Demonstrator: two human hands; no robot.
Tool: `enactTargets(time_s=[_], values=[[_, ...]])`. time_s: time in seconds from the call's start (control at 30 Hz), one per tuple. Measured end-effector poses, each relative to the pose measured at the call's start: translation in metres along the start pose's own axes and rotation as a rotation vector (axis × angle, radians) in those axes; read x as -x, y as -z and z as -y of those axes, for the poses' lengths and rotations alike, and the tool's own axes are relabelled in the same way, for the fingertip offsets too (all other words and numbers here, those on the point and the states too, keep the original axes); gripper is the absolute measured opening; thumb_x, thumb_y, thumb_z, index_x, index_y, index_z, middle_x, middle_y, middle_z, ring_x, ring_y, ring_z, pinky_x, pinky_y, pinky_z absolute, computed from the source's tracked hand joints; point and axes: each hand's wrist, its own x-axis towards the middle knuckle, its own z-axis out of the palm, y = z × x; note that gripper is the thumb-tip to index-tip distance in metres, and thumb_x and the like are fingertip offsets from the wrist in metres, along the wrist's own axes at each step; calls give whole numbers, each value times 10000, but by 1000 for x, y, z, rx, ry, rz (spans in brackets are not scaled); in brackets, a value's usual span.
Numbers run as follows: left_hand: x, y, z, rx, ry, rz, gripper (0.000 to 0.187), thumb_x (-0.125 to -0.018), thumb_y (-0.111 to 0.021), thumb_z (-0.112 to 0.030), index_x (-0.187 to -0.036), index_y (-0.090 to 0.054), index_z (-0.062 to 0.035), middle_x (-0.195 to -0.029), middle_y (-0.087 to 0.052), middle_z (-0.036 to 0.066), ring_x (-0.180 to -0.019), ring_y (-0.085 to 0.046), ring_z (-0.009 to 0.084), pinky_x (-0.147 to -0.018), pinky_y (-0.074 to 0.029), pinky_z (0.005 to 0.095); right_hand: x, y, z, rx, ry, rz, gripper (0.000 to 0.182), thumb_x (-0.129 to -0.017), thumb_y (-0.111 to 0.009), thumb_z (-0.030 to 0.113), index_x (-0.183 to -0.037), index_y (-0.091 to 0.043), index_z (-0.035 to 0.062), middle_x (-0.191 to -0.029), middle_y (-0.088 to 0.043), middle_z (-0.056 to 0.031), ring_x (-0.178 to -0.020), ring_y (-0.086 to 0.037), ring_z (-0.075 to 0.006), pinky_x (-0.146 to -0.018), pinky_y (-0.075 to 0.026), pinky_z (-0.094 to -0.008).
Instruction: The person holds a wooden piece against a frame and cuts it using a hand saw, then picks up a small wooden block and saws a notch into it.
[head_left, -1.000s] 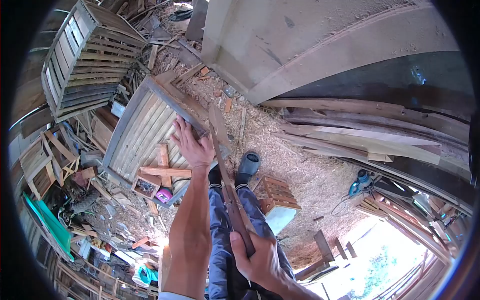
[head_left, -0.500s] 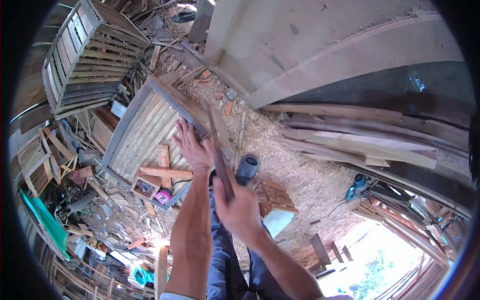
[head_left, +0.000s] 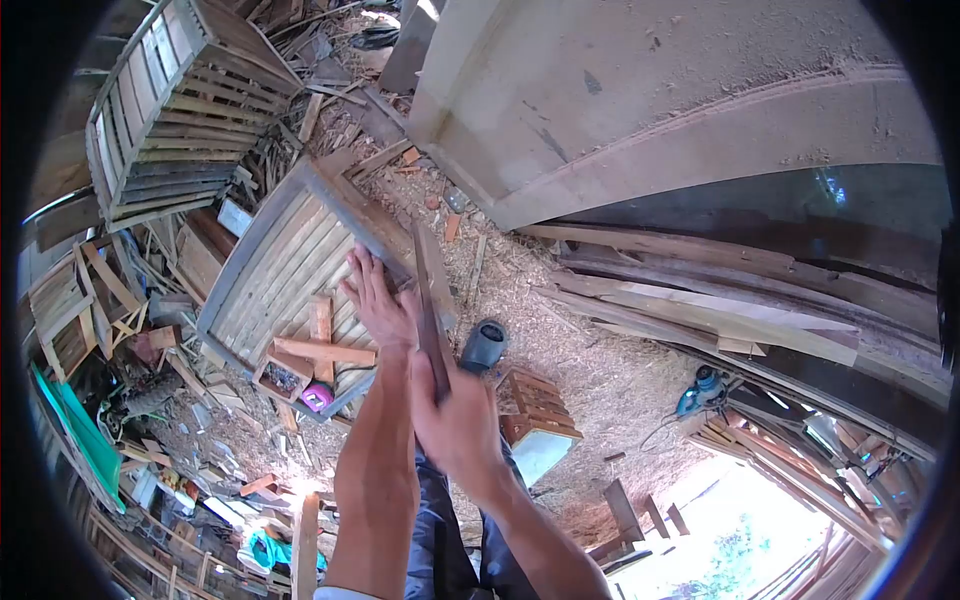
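The right hand (head_left: 457, 418) is closed round the near end of a long, dark, narrow tool (head_left: 429, 310), the thumb lying along its left side; the hand is blurred, so the separate fingers are hard to make out. From that grip the tool runs away from the body, its far end thin and well beyond the knuckles. I cannot tell for sure what kind of tool it is

The left hand (head_left: 380, 308) is open, palm down and fingers spread, at the right edge of the slatted panel (head_left: 285, 245). The tool passes just to the right of it, close by its thumb side; whether the two touch I cannot tell. The right hand is nearer the body, just below and to the right of the left wrist. A brown board (head_left: 440, 262) shows beside the tool's far half, on its right

On the panel, near the left forearm, two wood strips (head_left: 322, 350) lie crossed, beside a small box (head_left: 282, 378) and a round purple thing (head_left: 317, 397). Right of the tool, a dark shoe (head_left: 484, 346) stands on the floor (head_left: 590, 380), with a wooden crate (head_left: 535, 402) near it. Farther right are long boards (head_left: 700, 290) and a blue machine (head_left: 700, 393)
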Motion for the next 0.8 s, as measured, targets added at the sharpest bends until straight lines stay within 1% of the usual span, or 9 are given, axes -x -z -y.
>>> enactTargets(time_s=[0.13, 0.2, 0.27, 0.3, 0.37, 0.43, 0.53, 0.77, 0.8], values=[[-6, 3, -5, -4, 3, 10, 607, -827, -480, -308, -1326, -449, 37, -1537, -303, 215, -1446, -224, 405, -1146, -62, 606, 78, 27, -10, -138, 117, -62, 344, -958, -539, 243, -1246, -620, 72, -654, -620, -227, -646, -670, -377, -573, -506, -402], [-9, 8, -14, 1, 11, 21, 598, -832, -485, -309, -1319, -451, 37, -1540, -301, 209, -1445, -225, 404, -1146, -69, 608, 64, 25, -9, -74, -12, -9, 325, -961, -539, 260, -1170, -652, 38, -633, -608, -216, -608, -672, -346, -567, -500, -384], [-5, 0, -6, 3, 2, 8, 596, -833, -488, -310, -1314, -450, 39, -1540, -300, 209, -1447, -218, 403, -1147, -70, 608, -13, 0, -28, 23, 14, 94, 348, -962, -540, 315, -1041, -676, 4, -639, -609, -223, -606, -655, -378, -571, -500, -396], [-3, -3, 1, -2, -6, -2, 595, -833, -489, -311, -1312, -450, 41, -1541, -299, 208, -1449, -215, 402, -1148, -71, 608, -45, -22, -38, 73, 85, -22, 410, -965, -532, 359, -923, -670, -25, -672, -620, -240, -669, -652, -417, -597, -507, -422], [-9, -5, 3, -17, 14, 17, 574, -827, -461, -267, -1302, -444, 55, -1534, -302, 222, -1451, -204, 406, -1151, -48, 607, -42, -25, -33, -40, 201, -93, 386, -970, -518, 345, -1043, -656, -9, -705, -627, -259, -736, -648, -440, -625, -513, -446], [-6, 1, -5, -18, 8, 23, 568, -824, -443, -243, -1302, -440, 62, -1531, -305, 229, -1450, -204, 411, -1150, -39, 607, 21, 2, -20, 19, -3, 54, 376, -975, -500, 314, -1187, -604, 22, -723, -635, -258, -783, -653, -436, -652, -518, -448], [-11, 5, -11, -18, 16, 33, 578, -821, -430, -232, -1317, -431, 64, -1530, -305, 232, -1449, -200, 420, -1148, -34, 607, 72, 19, -29, -42, 40, 65, 392, -952, -530, 328, -1238, -546, 60, -825, -660, -244, -713, -627, -459, -607, -532, -510], [0, -8, 6, -20, 19, 16, 582, -822, -439, -253, -1323, -435, 44, -1534, -309, 219, -1452, -199, 415, -1147, -40, 606, -35, -8, -4, -38, 66, -32, 424, -985, -474, 350, -961, -646, -37, -703, -612, -268, -760, -623, -460, -639, -485, -467], [-1, -4, 2, -28, 22, 16, 566, -821, -436, -244, -1309, -448, 42, -1535, -310, 215, -1453, -201, 407, -1150, -41, 602, -4, 16, 11, -3, -69, 150, 393, -979, -488, 329, -1084, -632, -21, -742, -624, -282, -805, -633, -451, -676, -503, -449]])
